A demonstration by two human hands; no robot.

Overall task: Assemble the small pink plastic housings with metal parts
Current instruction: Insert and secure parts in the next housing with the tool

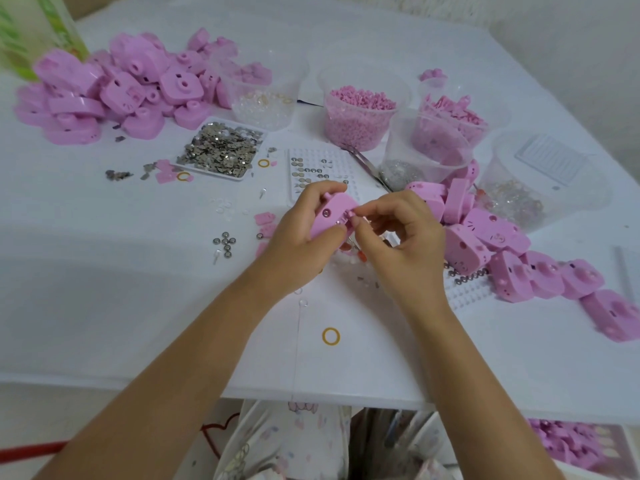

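My left hand point(298, 233) grips a small pink plastic housing point(334, 214) above the middle of the white table. My right hand point(401, 233) pinches a tiny part point(350, 215) at the housing's right edge, thumb and forefinger touching it. What the part is made of is too small to tell. A white tray of loose metal pieces point(221, 148) lies behind my left hand. A white dotted board point(320, 168) with small round metal parts sits just beyond my fingers.
Heaps of pink housings lie at the back left point(114, 88) and along the right point(519, 258). Clear tubs stand at the back, one holding pink pellets point(360, 112). Round metal parts point(225, 242), yellow rings point(330, 336) and tweezers point(367, 164) lie scattered on the table point(104, 306).
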